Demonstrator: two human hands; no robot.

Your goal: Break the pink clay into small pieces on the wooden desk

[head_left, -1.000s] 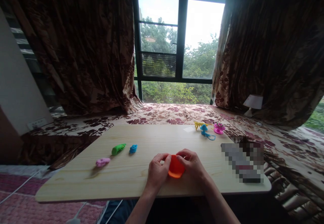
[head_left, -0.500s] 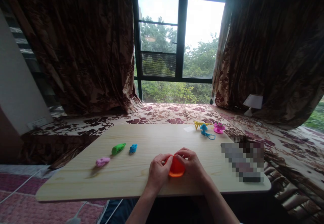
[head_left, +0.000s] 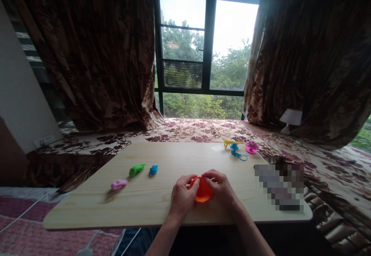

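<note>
Both of my hands hold a small orange plastic piece (head_left: 202, 191) just above the near middle of a light wooden table (head_left: 162, 205). My left hand (head_left: 181, 197) grips its left side with curled fingers. My right hand (head_left: 222, 190) pinches its right and top edge. The piece is partly hidden by my fingers. To the left on the table lie a green toy (head_left: 135, 169), a blue toy (head_left: 153, 169) and a pink toy (head_left: 118, 185).
At the table's far right corner lie a yellow toy (head_left: 228, 143), a blue toy with a loop (head_left: 236, 150) and a pink toy (head_left: 251, 146). A blurred-out object (head_left: 278, 185) sits at the right edge. Patterned bedding, curtains and a window lie behind.
My hands have turned the orange piece slightly between them; it now looks rounder and sits a little higher. The toys on the table have not moved.
</note>
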